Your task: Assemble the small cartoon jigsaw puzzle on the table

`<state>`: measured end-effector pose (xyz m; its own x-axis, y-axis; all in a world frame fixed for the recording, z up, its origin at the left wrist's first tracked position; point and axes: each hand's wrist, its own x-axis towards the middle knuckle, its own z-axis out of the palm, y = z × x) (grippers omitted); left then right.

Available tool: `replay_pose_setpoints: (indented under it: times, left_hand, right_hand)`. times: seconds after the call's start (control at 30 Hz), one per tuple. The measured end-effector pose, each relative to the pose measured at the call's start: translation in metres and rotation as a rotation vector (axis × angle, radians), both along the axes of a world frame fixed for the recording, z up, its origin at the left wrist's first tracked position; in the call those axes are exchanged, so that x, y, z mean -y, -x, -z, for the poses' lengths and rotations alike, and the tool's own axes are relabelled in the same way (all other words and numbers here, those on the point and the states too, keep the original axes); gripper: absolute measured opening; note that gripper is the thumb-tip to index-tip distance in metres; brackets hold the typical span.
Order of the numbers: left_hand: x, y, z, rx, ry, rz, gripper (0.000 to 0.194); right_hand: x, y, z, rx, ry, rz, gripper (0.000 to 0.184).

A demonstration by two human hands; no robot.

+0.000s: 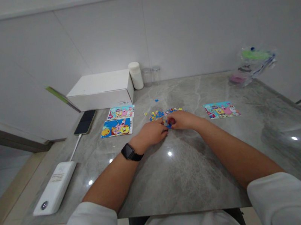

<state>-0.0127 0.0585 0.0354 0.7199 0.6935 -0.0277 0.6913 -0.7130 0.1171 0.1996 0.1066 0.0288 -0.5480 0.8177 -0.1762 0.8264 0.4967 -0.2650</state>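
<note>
A small heap of loose jigsaw pieces [158,114], blue and yellow, lies in the middle of the grey marble table [193,166]. My left hand [151,132], with a black watch on its wrist, and my right hand [182,119] meet at the near edge of the heap. Both have their fingers curled together, pinching at small blue pieces between them. What exactly each hand holds is too small to make out. One stray blue piece [156,100] lies farther back.
Two cartoon picture cards [117,127] [121,112] lie left of the heap, a third [221,110] to the right. A phone [85,122], a cabled white power bank [55,187], a white box [101,90], a white jar [136,75], two clear cups [152,76] and a plastic bag [253,64] stand around.
</note>
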Motion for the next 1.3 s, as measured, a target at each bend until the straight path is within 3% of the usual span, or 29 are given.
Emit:
replay_pose_setpoints:
  times: [0.3,0.53,1.0,1.3]
  left_hand:
    - [0.001,-0.002,0.000,-0.010,-0.027,-0.006,0.031]
    - [0.000,0.000,0.002,-0.010,-0.018,-0.006,0.031]
    - [0.002,-0.001,-0.002,-0.016,0.001,-0.013,0.031]
    - [0.003,0.000,-0.006,-0.028,0.015,-0.010,0.032]
  right_hand:
    - [-0.001,0.001,0.001,0.005,0.034,0.018,0.017]
    - [0.001,0.003,-0.001,0.045,-0.039,0.027,0.020]
    - [0.018,0.012,-0.022,0.228,-0.098,-0.007,0.022]
    - [0.012,0.011,-0.008,0.162,-0.093,0.029,0.020]
